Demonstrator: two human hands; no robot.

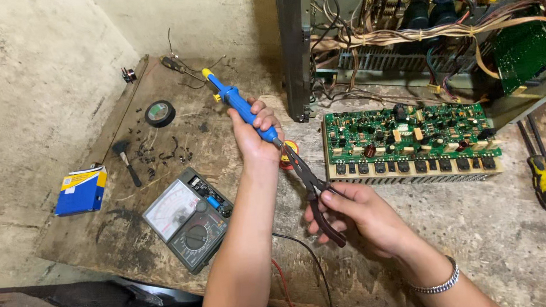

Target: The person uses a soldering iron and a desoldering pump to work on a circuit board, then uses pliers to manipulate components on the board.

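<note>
**Blue pump tool met by pliers at bench centre**

Left hand [254, 134]: fingers wrapped round blue plastic desoldering pump [239, 106]. Right hand [360, 212]: fingers gripping red-handled pliers [315, 192], tips touching pump's nozzle. Green circuit board [409, 141] at 3 o'clock; analogue multimeter [188, 219] at 8; tape roll [159, 113] at 10. Rough wooden bench [476, 224].

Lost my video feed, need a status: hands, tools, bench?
Left hand grips blue desoldering pump. Right hand holds pliers, nose at the pump's tip. Green circuit board just beyond, multimeter bench left.
</note>
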